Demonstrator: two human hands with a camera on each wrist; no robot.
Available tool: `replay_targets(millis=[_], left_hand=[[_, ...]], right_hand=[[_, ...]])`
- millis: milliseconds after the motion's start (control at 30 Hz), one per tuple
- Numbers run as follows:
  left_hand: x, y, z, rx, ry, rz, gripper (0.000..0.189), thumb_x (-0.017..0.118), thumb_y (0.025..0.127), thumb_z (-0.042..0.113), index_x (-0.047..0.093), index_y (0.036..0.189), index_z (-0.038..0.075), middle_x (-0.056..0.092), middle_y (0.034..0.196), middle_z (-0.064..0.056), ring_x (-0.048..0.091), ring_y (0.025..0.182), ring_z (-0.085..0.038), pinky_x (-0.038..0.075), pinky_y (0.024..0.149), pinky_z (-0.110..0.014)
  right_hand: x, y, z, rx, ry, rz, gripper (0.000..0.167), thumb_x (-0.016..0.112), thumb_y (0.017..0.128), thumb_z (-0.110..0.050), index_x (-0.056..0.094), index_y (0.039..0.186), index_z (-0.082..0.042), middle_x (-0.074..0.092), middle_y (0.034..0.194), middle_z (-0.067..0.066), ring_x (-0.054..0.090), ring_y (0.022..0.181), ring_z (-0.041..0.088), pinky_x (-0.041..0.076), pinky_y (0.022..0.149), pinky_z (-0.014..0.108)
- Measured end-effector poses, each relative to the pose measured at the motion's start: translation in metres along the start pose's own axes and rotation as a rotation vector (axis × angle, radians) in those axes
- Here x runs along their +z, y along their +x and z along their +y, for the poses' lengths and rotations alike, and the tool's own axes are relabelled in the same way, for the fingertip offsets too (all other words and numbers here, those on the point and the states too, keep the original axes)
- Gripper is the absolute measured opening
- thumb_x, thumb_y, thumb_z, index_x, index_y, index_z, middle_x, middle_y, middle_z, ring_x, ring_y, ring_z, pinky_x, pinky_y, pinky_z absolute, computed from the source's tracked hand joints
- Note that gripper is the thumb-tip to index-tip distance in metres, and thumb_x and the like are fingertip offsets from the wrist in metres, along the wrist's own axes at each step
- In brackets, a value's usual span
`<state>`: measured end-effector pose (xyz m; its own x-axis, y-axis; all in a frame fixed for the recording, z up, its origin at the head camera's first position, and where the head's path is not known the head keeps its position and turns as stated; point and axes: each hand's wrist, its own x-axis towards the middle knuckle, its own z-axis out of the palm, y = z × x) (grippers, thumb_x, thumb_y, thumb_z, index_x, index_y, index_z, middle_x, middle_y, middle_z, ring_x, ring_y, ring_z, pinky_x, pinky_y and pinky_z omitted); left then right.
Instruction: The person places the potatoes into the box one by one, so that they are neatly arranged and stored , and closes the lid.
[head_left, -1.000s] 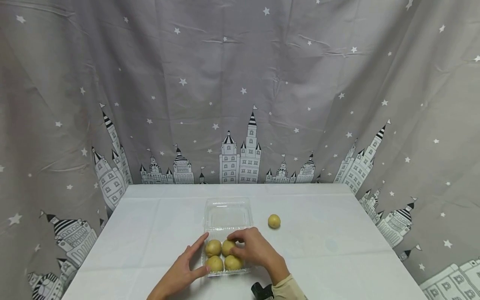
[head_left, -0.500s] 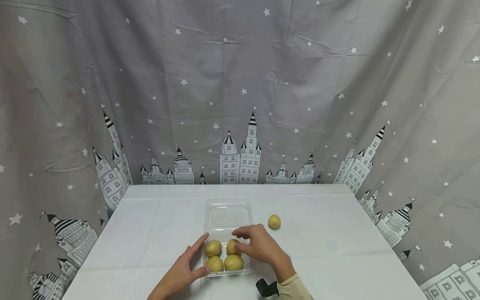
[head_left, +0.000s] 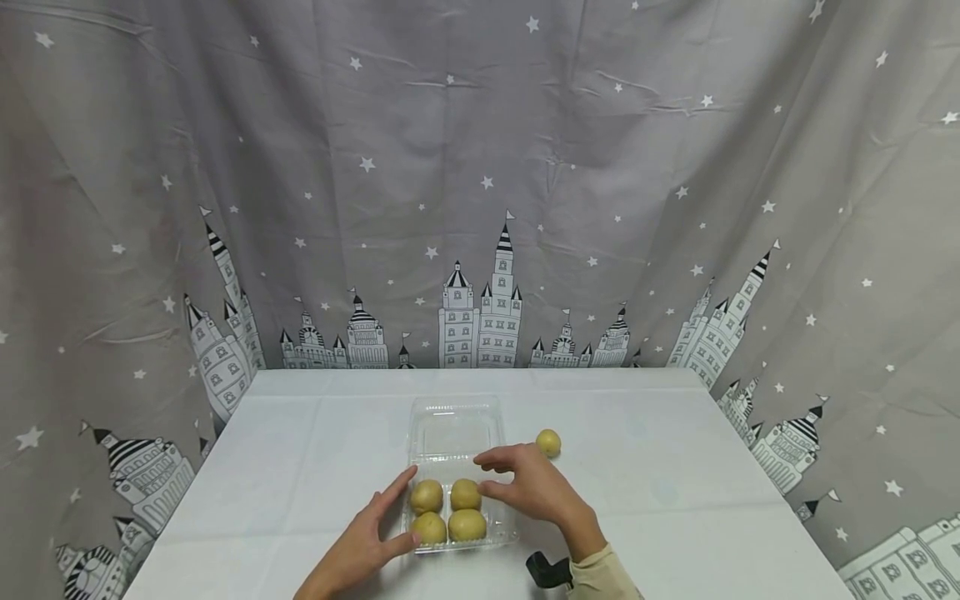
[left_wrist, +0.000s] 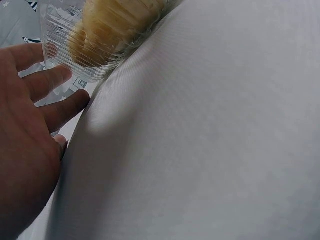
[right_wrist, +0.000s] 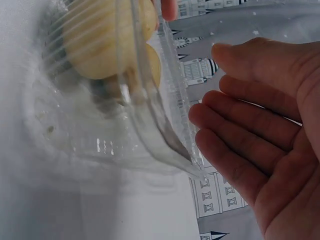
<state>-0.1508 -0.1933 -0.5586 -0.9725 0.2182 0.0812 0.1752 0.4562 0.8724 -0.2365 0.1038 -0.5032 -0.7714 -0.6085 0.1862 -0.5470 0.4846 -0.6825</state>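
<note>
Several yellow potatoes (head_left: 467, 526) sit in two rows in the base of a clear plastic clamshell box (head_left: 501, 533); its lid (head_left: 457, 427) lies folded back behind. My left hand (head_left: 360, 537) rests along the box's left side with fingers spread, the thumb by the near-left potato. In the left wrist view, the fingers of this hand (left_wrist: 27, 125) are at the ribbed wall. My right hand (head_left: 536, 483) hovers over the box's right edge, fingers extended and holding nothing. The right wrist view shows this hand (right_wrist: 265, 130) with a gap between its thumb and fingers, beside the box rim.
One more potato (head_left: 549, 443) lies on the white-covered table (head_left: 660, 467), behind and right of the box. Beyond the table's back edge hangs a grey curtain (head_left: 600, 150) printed with castles and stars. A black device (head_left: 547, 572) is at the right wrist.
My right hand has let go of the far-right potato and drawn back to the right. That potato sits slightly farther right than at first. The left hand has stayed still.
</note>
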Motion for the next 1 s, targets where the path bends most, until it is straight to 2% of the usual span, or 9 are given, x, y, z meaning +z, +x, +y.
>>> replay_targets(millis=[33,133,267,333,500,667,833,900,1000], left_hand=[[0.0,0.0,0.0,-0.002,-0.001,0.0,0.09,0.082,0.093,0.034,0.041,0.17,0.017,0.043,0.175,-0.011,0.033,0.163,-0.048,0.006,0.137,-0.057],[0.0,0.0,0.0,-0.003,-0.003,-0.004,0.09,0.082,0.093,0.034,0.04,0.17,0.017,0.042,0.175,-0.013,0.032,0.163,-0.049,0.006,0.137,-0.058],[-0.001,0.0,0.0,0.001,-0.011,-0.018,0.091,0.082,0.093,0.033,0.039,0.171,0.015,0.039,0.176,-0.017,0.029,0.163,-0.052,0.005,0.132,-0.074],[-0.001,0.0,0.0,0.004,-0.017,-0.021,0.091,0.082,0.093,0.033,0.038,0.171,0.015,0.038,0.176,-0.018,0.028,0.163,-0.053,0.004,0.132,-0.075],[-0.002,0.0,-0.001,0.012,-0.009,-0.017,0.09,0.082,0.093,0.033,0.039,0.171,0.016,0.039,0.176,-0.017,0.03,0.163,-0.051,0.005,0.13,-0.074],[-0.001,-0.001,-0.001,0.025,-0.002,-0.009,0.09,0.081,0.094,0.033,0.039,0.17,0.014,0.04,0.175,-0.017,0.032,0.162,-0.053,0.006,0.131,-0.074],[0.0,-0.001,0.0,0.018,0.016,0.007,0.089,0.082,0.093,0.034,0.041,0.17,0.016,0.043,0.174,-0.013,0.035,0.161,-0.05,0.011,0.135,-0.061],[0.0,-0.001,0.0,0.017,0.017,0.009,0.089,0.083,0.093,0.034,0.042,0.17,0.015,0.044,0.174,-0.012,0.035,0.161,-0.05,0.011,0.135,-0.062],[0.001,0.0,0.0,0.016,0.01,0.006,0.089,0.083,0.093,0.033,0.042,0.169,0.014,0.043,0.175,-0.012,0.034,0.161,-0.051,0.009,0.132,-0.07]], right_hand=[[-0.001,0.0,0.0,-0.002,0.005,0.002,0.035,0.08,0.099,-0.021,0.079,0.129,-0.003,0.081,0.125,0.017,0.079,0.113,0.04,0.065,0.103,0.045],[-0.004,-0.003,0.001,0.008,0.02,0.001,0.037,0.081,0.099,-0.023,0.078,0.13,-0.004,0.081,0.126,0.017,0.078,0.115,0.04,0.065,0.105,0.045],[-0.009,-0.007,0.002,0.025,0.025,0.003,0.038,0.081,0.098,-0.025,0.078,0.132,-0.006,0.081,0.127,0.014,0.078,0.116,0.037,0.064,0.106,0.046],[-0.012,-0.008,0.003,0.029,0.026,0.01,0.038,0.082,0.098,-0.026,0.078,0.132,-0.008,0.081,0.127,0.013,0.078,0.117,0.037,0.064,0.107,0.045],[-0.017,-0.011,0.005,0.029,0.041,0.025,0.039,0.084,0.097,-0.027,0.079,0.131,-0.01,0.082,0.126,0.01,0.079,0.116,0.038,0.064,0.106,0.044],[-0.02,-0.015,0.011,0.028,0.044,0.032,0.039,0.086,0.095,-0.027,0.079,0.13,-0.01,0.082,0.126,0.01,0.079,0.116,0.03,0.065,0.106,0.04],[-0.023,-0.02,0.016,0.023,0.047,0.043,0.04,0.087,0.095,-0.027,0.079,0.13,-0.009,0.082,0.126,0.012,0.079,0.116,0.03,0.065,0.106,0.041],[-0.025,-0.023,0.018,0.021,0.044,0.049,0.041,0.087,0.095,-0.028,0.079,0.13,-0.009,0.082,0.126,0.011,0.079,0.115,0.032,0.065,0.106,0.041],[-0.029,-0.026,0.021,0.022,0.044,0.059,0.043,0.088,0.095,-0.031,0.079,0.131,-0.01,0.082,0.126,0.01,0.079,0.115,0.033,0.065,0.106,0.042]])
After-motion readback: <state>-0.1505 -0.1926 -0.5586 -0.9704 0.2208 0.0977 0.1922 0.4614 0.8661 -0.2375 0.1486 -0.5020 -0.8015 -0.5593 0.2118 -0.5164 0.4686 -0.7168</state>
